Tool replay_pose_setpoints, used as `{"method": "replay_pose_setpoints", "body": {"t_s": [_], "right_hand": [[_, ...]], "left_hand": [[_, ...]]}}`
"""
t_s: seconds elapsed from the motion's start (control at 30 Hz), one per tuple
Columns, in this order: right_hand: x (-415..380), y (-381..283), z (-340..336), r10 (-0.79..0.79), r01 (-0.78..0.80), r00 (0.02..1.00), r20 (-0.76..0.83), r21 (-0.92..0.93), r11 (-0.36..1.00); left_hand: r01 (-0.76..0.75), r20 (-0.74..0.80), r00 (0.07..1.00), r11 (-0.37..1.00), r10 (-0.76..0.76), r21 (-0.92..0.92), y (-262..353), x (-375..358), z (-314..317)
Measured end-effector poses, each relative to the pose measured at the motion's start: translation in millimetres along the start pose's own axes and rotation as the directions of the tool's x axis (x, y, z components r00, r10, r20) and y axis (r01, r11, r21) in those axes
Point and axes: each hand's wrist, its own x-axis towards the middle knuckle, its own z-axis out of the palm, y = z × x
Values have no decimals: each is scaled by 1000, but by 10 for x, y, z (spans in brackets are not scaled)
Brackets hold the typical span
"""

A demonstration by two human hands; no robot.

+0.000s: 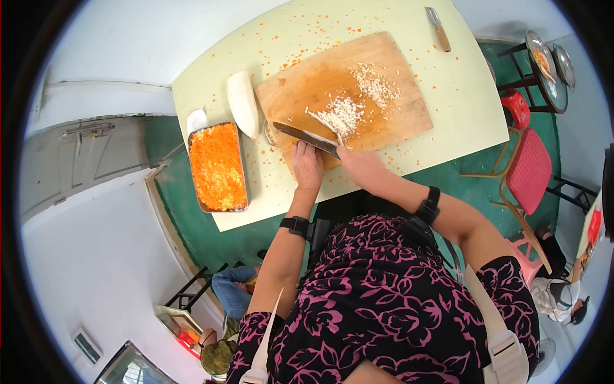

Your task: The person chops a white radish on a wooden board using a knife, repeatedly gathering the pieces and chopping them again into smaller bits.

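Note:
My right hand (359,168) is closed round the handle of a knife (306,138), whose broad dark blade points left over the near edge of the wooden cutting board (403,73). Close against the blade is my left hand (307,165), its fingers bent and pressed together at the board's edge; what lies under them is hidden. Beyond the blade, chopped white pieces (343,116) form a pile, and more white bits (377,86) are scattered farther back. A large peeled white radish (242,105) lies left of the board.
A metal tray (246,173) of chopped orange and yellow pieces stands at the table's left. A peeler-like tool (439,31) lies at the back right. A red chair (532,169) and stools are at the right. Other people sit at lower left and lower right.

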Motion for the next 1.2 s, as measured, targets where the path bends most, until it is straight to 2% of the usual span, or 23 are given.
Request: {"method": "replay_pose_setpoints", "body": {"t_s": [0.03,0.13,0.23,0.33,0.43,0.5,0.63,0.73,0.93,1.13,1.2], "right_hand": [[58,-16,20,0,0,1000,-9,-13,1000],[182,20,71,88,-73,991,-98,152,986],[130,74,-27,129,-108,985,-114,170,980],[50,97,-45,-16,23,993,-118,59,998],[-86,14,-104,-25,25,993,-114,-8,1000],[-150,-3,-68,24,-24,999,-42,-4,1000],[-130,-28,-79,69,-69,997,44,3,998],[54,-53,21,45,-47,999,19,67,997],[182,41,132,166,-133,977,-134,227,965],[-22,39,37,-3,12,994,-109,77,997],[-112,-21,-24,21,-19,998,-57,30,999]], "left_hand": [[-3,-13,1000,1000,3,-5,-3,-6,-3],[-4,-62,998,1000,2,-30,-19,-12,20],[4,-95,995,998,-10,-67,-4,-29,25],[0,-91,996,999,-5,-51,9,-24,21],[8,-61,998,1000,-9,-19,8,-25,11],[37,-21,999,999,-37,-7,9,-38,14],[3,-51,999,1000,-4,-22,-7,-33,21],[4,-41,999,1000,-5,-31,-25,-37,18],[12,-92,996,998,-17,-56,-7,-34,2],[17,-57,998,1000,-18,-11,-8,-62,-30],[44,3,999,999,-44,22,-7,-55,-41]]}}
